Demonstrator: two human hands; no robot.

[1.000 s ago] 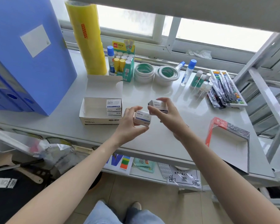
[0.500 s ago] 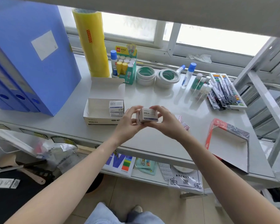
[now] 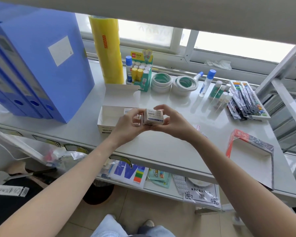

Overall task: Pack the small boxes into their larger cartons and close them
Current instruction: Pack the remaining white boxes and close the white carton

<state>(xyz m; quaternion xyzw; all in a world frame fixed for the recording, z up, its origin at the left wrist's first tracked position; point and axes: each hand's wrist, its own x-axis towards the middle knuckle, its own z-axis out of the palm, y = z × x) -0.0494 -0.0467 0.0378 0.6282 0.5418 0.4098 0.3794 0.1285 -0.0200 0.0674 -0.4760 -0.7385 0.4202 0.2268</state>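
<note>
A small white paper-clip box (image 3: 153,116) is held up between both hands just above the shelf, printed face toward me. A second small box sits pressed behind it on the left, mostly hidden. My left hand (image 3: 128,124) grips the stack from the left, and my right hand (image 3: 173,123) grips it from the right and below. Directly behind my left hand lies the open white carton (image 3: 108,119), its lid flap (image 3: 122,93) folded back. Inside the carton's right end small boxes are stacked, only a corner (image 3: 127,110) showing.
Blue file boxes (image 3: 38,65) stand left, with a tall yellow film roll (image 3: 108,52) and a glue-stick display (image 3: 140,71) behind the carton. Tape rolls (image 3: 174,83), glue bottles (image 3: 207,82) and packets (image 3: 244,101) lie at right. A red-edged folder (image 3: 251,154) overhangs the front right.
The two small boxes, held apart a second ago, have been brought together into one stack between both hands. The hands now sit a little closer to the carton.
</note>
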